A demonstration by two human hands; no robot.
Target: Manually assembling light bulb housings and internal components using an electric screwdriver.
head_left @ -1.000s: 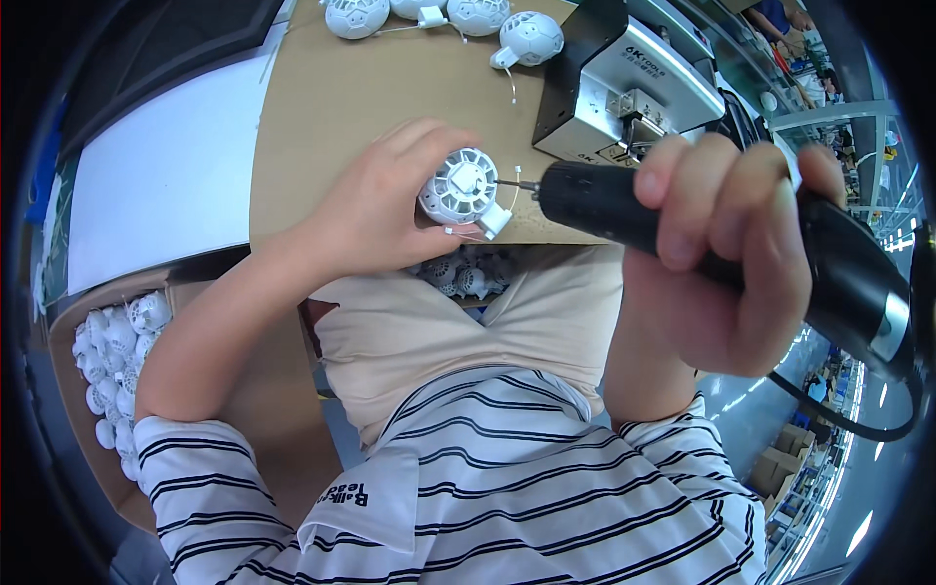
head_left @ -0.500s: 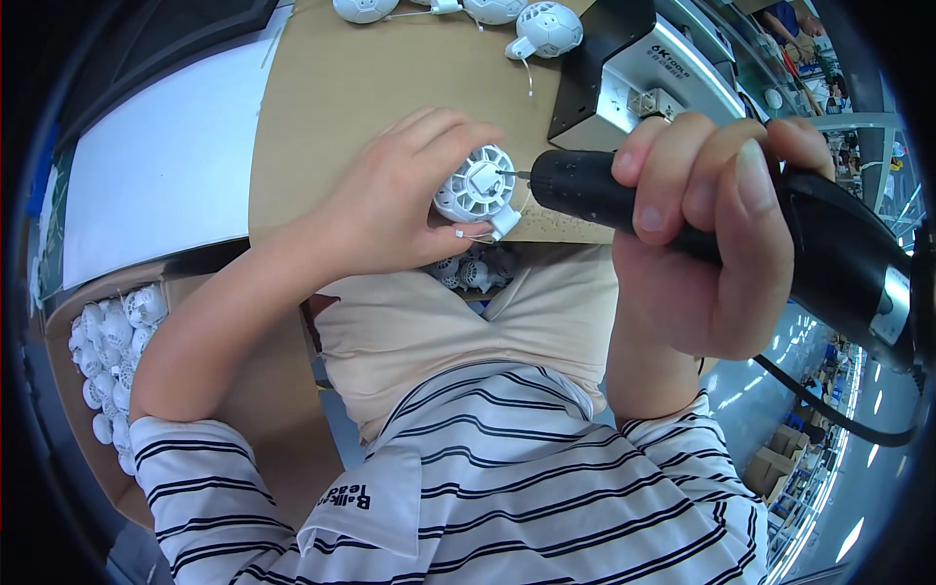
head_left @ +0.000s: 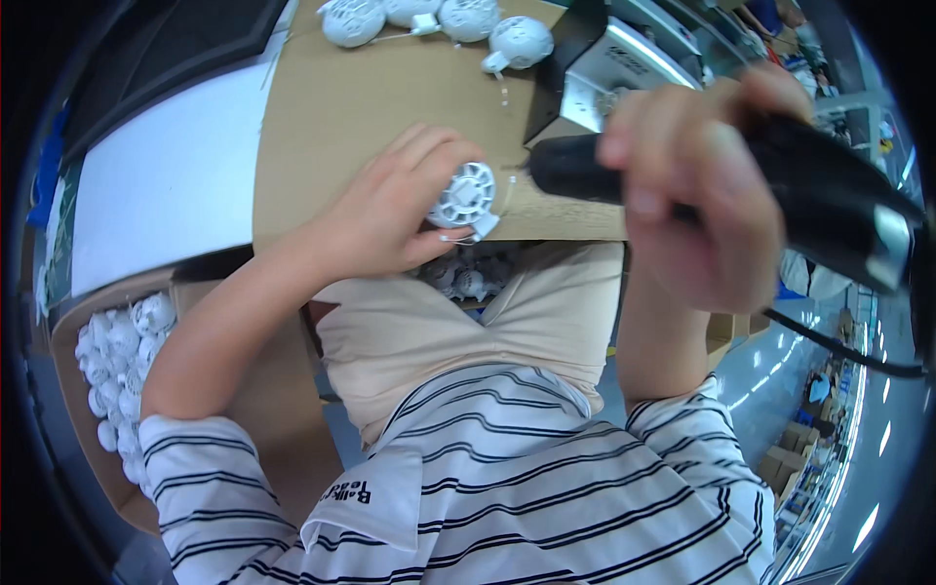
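Observation:
My left hand (head_left: 390, 205) is closed round a round white plastic housing (head_left: 466, 195) near the table's front edge. The housing's slotted, spoked face is turned toward the right, and a small tab with a thin wire sticks out at its lower side. A black electric screwdriver (head_left: 575, 168) is gripped in my right hand (head_left: 697, 195), which motion blurs. The screwdriver lies nearly level, its nose pointing left. Its thin bit is blurred and stands a little to the right of the housing, apart from it.
Several white ball-shaped housings (head_left: 522, 42) with wires lie along the table's far side. A black and silver box-shaped device (head_left: 624, 68) stands at the back right. An open carton (head_left: 68, 390) at lower left holds many white parts. More white parts (head_left: 473, 281) sit under the table edge.
The screwdriver's bit has drawn back from the housing's face, leaving a gap. My right hand moves with it. My left hand keeps its hold on the housing. The whole view has shifted slightly.

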